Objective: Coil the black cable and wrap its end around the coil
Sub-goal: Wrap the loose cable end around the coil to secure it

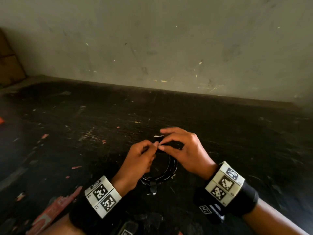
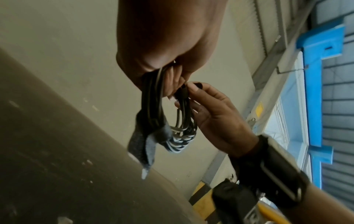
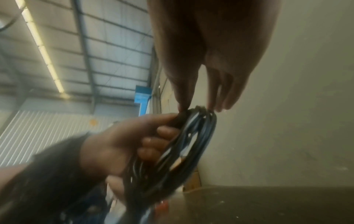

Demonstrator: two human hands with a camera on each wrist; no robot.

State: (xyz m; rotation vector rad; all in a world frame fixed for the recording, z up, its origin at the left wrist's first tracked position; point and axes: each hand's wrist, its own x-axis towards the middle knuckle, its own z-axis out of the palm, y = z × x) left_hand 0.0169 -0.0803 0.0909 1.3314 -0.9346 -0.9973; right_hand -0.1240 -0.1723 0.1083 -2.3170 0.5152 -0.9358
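Note:
The black cable (image 1: 171,168) is wound into a coil of several loops and hangs just above the dark table (image 1: 84,126). My left hand (image 1: 150,147) grips the coil's top with curled fingers, and the loops (image 2: 184,130) dangle below it. My right hand (image 1: 167,141) pinches the cable's plug end (image 2: 184,92) against the top of the coil (image 3: 193,141), thumb against fingertips. A grey strap (image 2: 145,144) hangs from the coil's bottom. The two hands touch at the coil's top.
The table (image 1: 237,133) is littered with small scraps and runs back to a grey wall (image 1: 169,48). A red packet (image 1: 55,209) lies at the front left. A cardboard box (image 1: 10,61) stands at the far left.

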